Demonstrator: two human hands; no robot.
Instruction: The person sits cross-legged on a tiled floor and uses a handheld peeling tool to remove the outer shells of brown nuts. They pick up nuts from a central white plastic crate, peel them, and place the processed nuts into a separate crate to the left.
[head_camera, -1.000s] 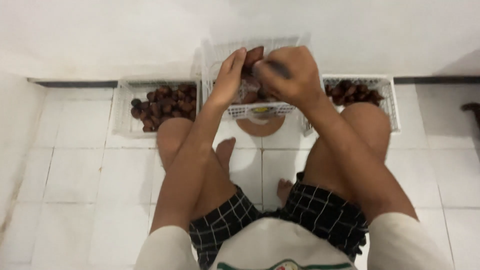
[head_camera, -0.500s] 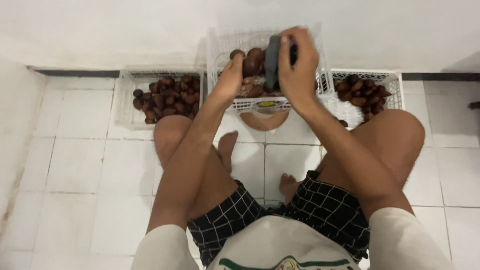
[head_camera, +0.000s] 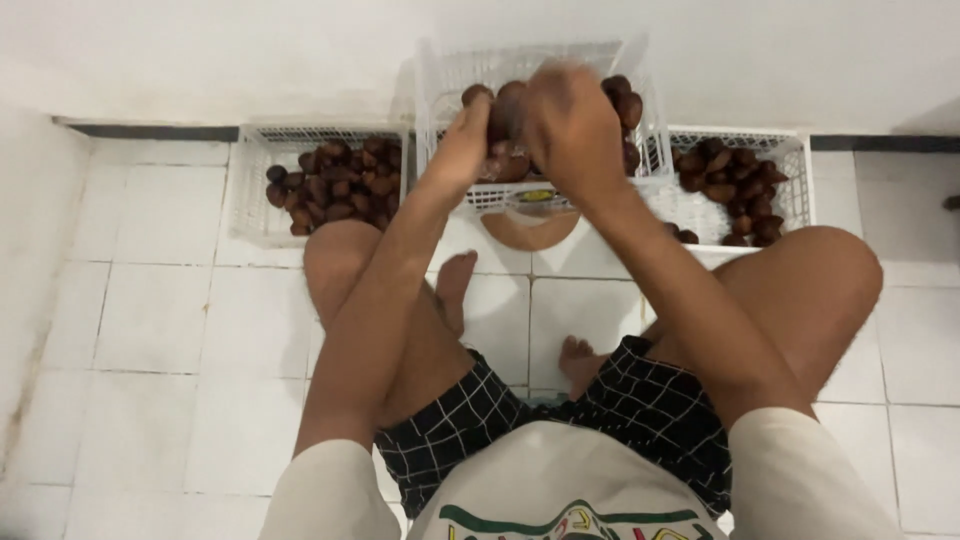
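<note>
- Far left, against the white wall: white plastic mesh basket (head_camera: 255, 215), partly filled with dark brown, glossy, scaly-skinned fruits (head_camera: 335, 185).
- Near that, on the white tiled floor (head_camera: 140, 340): bare left knee, bent, with a foot just right of it.
- Left hand (head_camera: 462, 150) reaching far, over the front edge of the middle white plastic mesh basket (head_camera: 445, 75); fingers curled around a dark brown fruit (head_camera: 503, 115), thumb side up, grip partly hidden by the other hand.
- Beneath the middle basket: round tan disc (head_camera: 528, 228), half showing on the floor.
- Right hand (head_camera: 572, 135) just right of the left one, touching it, blurred; fingers bent down and closed around something at the same fruit cluster, exact hold impossible to tell.
- More brown fruits piled behind both hands in the middle basket (head_camera: 622, 100).
- Far right: third white mesh basket (head_camera: 795, 170), holding a smaller heap of the same fruits (head_camera: 735, 180).
- Near, bottom centre: black-and-white checked shorts (head_camera: 640, 410) and pale shirt (head_camera: 560, 480).
</note>
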